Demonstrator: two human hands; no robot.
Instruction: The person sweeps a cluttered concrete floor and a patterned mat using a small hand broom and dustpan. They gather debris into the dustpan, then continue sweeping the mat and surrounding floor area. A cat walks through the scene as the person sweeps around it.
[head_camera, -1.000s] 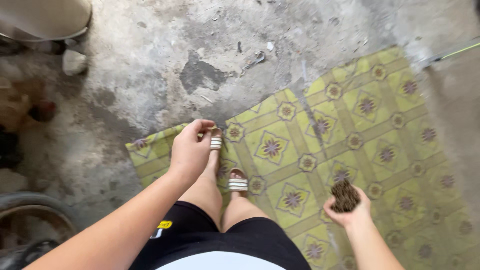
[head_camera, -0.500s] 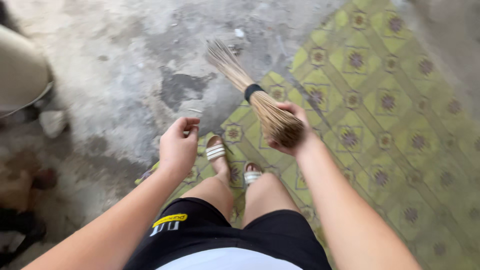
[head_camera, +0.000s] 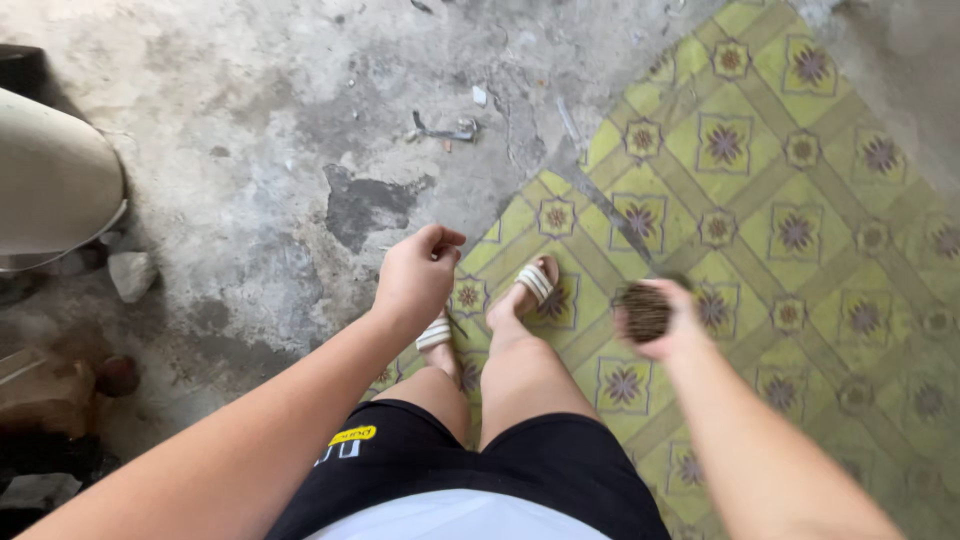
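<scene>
A bundled stick broom (head_camera: 643, 311) is being gripped end-on by the blurred right hand (head_camera: 668, 322), at three o'clock from the loosely curled, empty left hand (head_camera: 417, 277), above the yellow patterned mat (head_camera: 800, 180)

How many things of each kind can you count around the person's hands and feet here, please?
Hands: 2, the left hand and the right hand
Stick brooms: 1, the broom, seen end-on in the right hand
Sandals: 2, the sandal and the sandal
Patterned yellow mats: 1, the mat
Stones: 1, the stone
Total: 7
</scene>
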